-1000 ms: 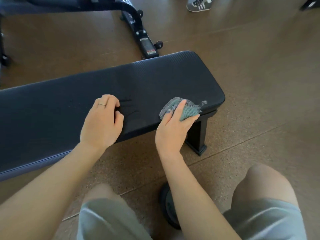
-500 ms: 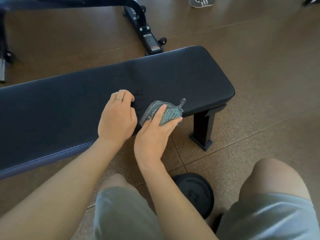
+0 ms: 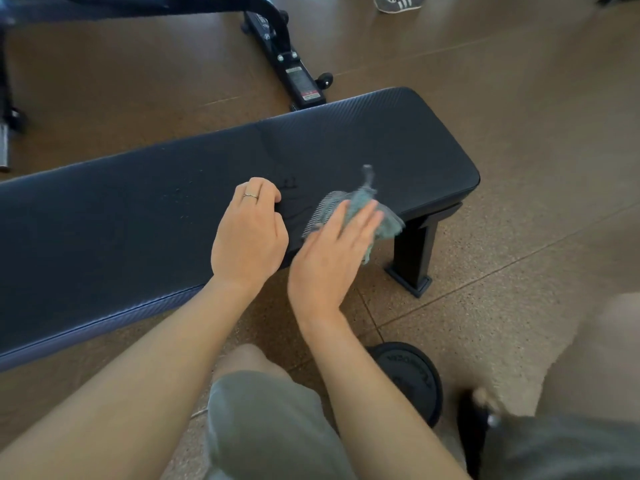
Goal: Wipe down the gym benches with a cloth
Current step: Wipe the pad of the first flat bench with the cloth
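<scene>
A long black padded bench (image 3: 138,220) runs across the view from the left to the middle right. My left hand (image 3: 249,237) rests on its near half with the fingers curled under and holds nothing. Just to its right, my right hand (image 3: 329,258) lies with straight fingers on a grey-green cloth (image 3: 360,199) at the pad's near edge. The hand and cloth are blurred by motion. Part of the cloth hangs over the edge, and one corner sticks up.
The bench's black leg (image 3: 412,258) stands on the brown floor right of my hands. A black weight plate (image 3: 412,375) lies on the floor by my knees. Another bench's black frame (image 3: 294,74) stands behind, and a person's shoe (image 3: 398,1) shows at the top.
My right hand slid the cloth left along the near edge toward my left hand, then its fingers straightened over the cloth. My left hand stayed braced on the pad.
</scene>
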{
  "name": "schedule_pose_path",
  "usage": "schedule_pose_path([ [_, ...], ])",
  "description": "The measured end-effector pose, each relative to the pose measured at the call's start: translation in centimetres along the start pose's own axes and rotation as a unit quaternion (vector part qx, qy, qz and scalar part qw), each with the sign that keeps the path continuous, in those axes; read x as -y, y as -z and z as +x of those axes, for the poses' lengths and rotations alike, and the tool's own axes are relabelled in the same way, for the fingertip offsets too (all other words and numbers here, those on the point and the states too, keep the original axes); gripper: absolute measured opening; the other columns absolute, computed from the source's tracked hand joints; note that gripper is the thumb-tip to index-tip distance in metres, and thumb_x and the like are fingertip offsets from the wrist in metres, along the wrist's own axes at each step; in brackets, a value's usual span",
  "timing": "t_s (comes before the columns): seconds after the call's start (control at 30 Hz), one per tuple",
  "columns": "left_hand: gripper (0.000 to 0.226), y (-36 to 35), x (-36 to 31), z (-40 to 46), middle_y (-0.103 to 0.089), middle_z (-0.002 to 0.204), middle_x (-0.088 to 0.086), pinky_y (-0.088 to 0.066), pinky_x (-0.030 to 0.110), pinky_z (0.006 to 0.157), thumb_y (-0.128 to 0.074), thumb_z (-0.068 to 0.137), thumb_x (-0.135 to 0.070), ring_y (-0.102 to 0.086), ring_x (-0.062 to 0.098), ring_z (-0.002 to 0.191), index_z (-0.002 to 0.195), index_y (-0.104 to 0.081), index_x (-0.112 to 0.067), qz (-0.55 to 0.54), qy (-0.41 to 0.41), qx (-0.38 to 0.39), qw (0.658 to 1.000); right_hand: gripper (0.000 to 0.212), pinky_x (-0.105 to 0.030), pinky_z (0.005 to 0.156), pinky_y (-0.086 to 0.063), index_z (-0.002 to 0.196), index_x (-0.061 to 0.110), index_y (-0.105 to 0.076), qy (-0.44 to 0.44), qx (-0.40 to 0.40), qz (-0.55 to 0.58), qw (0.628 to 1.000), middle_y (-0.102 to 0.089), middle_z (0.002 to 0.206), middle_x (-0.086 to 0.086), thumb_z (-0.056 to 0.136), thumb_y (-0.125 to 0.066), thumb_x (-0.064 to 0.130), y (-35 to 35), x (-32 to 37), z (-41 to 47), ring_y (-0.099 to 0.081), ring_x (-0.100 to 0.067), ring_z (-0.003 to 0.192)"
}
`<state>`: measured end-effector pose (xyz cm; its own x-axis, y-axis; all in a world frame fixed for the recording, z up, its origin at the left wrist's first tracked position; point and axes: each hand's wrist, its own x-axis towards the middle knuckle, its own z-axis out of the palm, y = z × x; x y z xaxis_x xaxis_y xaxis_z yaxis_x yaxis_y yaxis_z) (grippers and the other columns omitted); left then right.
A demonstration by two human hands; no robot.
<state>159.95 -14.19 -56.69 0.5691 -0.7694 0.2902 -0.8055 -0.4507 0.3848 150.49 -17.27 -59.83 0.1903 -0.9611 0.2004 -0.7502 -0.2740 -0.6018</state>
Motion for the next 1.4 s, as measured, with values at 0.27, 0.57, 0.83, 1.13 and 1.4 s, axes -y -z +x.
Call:
schedule_pose_path([
  [0.27,0.019,0.2,0.1,-0.1,-0.059,0.116,0.003,-0.043,0.025,0.076,-0.046,0.097,-0.006,-0.054,0.017,0.104,0.110,-0.058,-0.014,-0.008,0.028,0.008,1.000,0.053,-0.053,0.126,-0.006,0.157,0.036,-0.033,0.227,0.103,-0.175,0.952,-0.022,0.168,0.000,0.106,-0.025,0.046,4.7,-6.5,6.4,-0.009,-0.020,0.157],
  [0.57,0.021,0.3,-0.1,-0.2,-0.062,0.116,0.005,-0.048,0.028,0.080,-0.045,0.097,-0.006,-0.057,0.020,0.104,0.110,-0.060,-0.011,0.015,0.014,0.010,1.000,0.059,-0.046,0.127,-0.008,0.160,0.028,-0.028,0.284,0.151,-0.187,0.928,-0.023,0.167,-0.004,0.105,-0.013,0.045,4.0,-3.6,6.9,-0.014,-0.025,0.156],
  [0.83,0.029,3.3,3.6,-2.4,-0.060,0.135,0.010,-0.041,0.044,0.112,-0.047,0.101,-0.015,-0.056,0.031,0.125,0.126,-0.061,-0.007,0.120,0.041,0.045,0.991,0.056,-0.043,0.127,-0.008,0.160,0.035,-0.025,0.385,0.207,-0.212,0.874,-0.020,0.168,-0.003,0.106,-0.016,0.046,4.9,-5.3,13.1,-0.015,-0.022,0.156],
  [1.13,0.046,3.0,4.1,-2.8,-0.056,0.142,0.012,-0.039,0.046,0.117,-0.036,0.099,-0.022,-0.050,0.031,0.133,0.133,-0.059,-0.004,0.096,0.036,0.052,0.993,0.058,-0.049,0.126,-0.011,0.160,0.029,-0.025,0.428,0.264,-0.182,0.845,-0.021,0.168,-0.006,0.104,-0.023,0.042,3.9,-0.9,4.7,-0.015,-0.028,0.156],
  [1.4,0.045,3.1,3.8,-2.8,-0.056,0.144,0.011,-0.037,0.044,0.118,-0.037,0.099,-0.021,-0.049,0.029,0.135,0.135,-0.059,-0.005,0.093,0.044,0.050,0.993,0.055,-0.044,0.127,0.002,0.162,0.038,-0.009,0.385,0.292,-0.216,0.848,-0.003,0.171,-0.002,0.107,-0.013,0.045,1.9,0.7,12.6,0.002,-0.023,0.158],
])
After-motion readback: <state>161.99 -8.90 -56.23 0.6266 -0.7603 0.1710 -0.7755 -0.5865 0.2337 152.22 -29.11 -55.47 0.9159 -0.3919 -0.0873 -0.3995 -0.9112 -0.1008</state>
